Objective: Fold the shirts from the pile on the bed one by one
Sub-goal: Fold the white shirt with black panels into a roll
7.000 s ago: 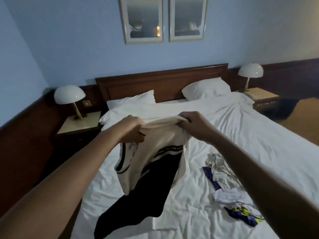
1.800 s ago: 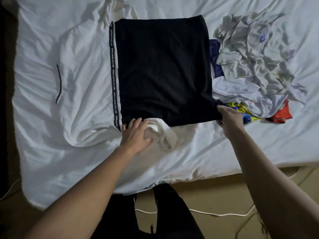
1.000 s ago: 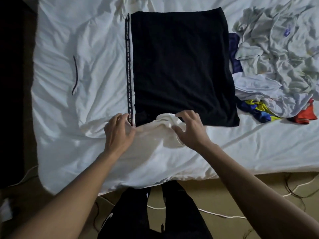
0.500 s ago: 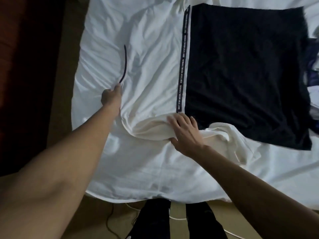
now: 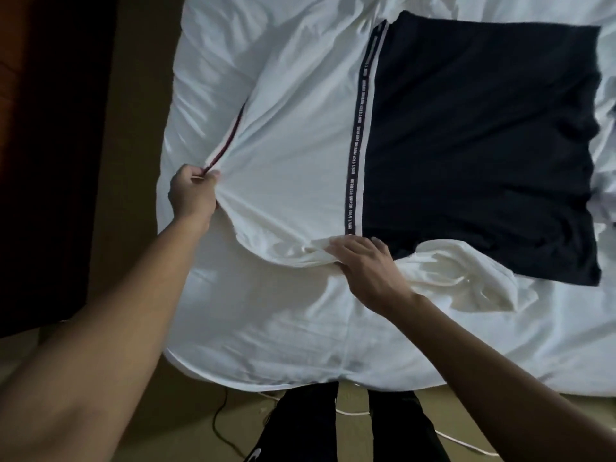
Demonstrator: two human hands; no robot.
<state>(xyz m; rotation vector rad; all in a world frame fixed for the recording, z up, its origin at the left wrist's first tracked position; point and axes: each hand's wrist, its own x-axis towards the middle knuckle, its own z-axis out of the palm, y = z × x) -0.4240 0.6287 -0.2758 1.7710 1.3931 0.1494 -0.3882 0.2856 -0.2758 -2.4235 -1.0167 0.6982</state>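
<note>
A black-and-white shirt (image 5: 466, 135) lies spread flat on the white bed (image 5: 300, 328), its black half to the right and its white half to the left of a lettered black stripe. My left hand (image 5: 191, 195) pinches the dark-trimmed edge at the shirt's left end and lifts it slightly. My right hand (image 5: 363, 261) rests with straight fingers on the shirt's near white edge, just below the stripe's end. A rumpled white sleeve (image 5: 466, 278) lies to the right of that hand. The pile of shirts is almost out of view.
The bed's left and near edges drop to a tan floor (image 5: 140, 145), with dark wood furniture (image 5: 50, 161) at the far left. A thin white cable (image 5: 456, 438) and a dark cable run on the floor by my black-trousered legs (image 5: 350, 428).
My left hand has taken hold of the dark-trimmed edge at the shirt's left end and raised it. My right hand stays on the near edge. The view has shifted left, away from the pile.
</note>
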